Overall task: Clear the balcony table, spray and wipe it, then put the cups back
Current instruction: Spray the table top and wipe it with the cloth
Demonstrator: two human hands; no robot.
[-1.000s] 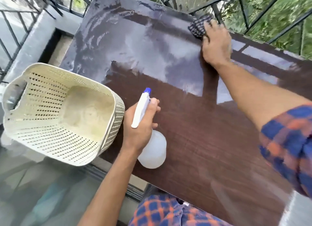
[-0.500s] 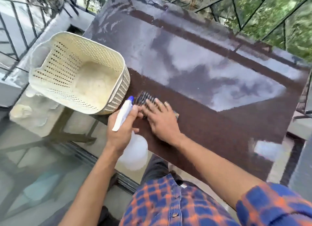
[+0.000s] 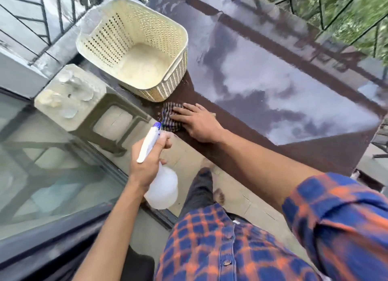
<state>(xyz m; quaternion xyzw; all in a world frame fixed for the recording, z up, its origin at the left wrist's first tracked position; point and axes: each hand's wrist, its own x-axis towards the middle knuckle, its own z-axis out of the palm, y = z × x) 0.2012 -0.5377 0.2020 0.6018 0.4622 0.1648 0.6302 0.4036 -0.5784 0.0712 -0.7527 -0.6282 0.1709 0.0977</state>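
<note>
Dark brown glossy bench (image 3: 273,81) looks cleared and mid-wipe: flat right hand (image 3: 199,123) presses a checked cloth (image 3: 168,116) on its near corner, left hand (image 3: 147,161) grips a white spray bottle (image 3: 163,188); cups not yet back.

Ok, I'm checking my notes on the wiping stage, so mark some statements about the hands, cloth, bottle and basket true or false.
1. The right hand presses the checked cloth onto the table. True.
2. The left hand is empty. False: it grips the spray bottle.
3. The spray bottle stands on the table. False: it is held in the air, off the table's near edge.
4. The cream basket looks empty. True.
</note>
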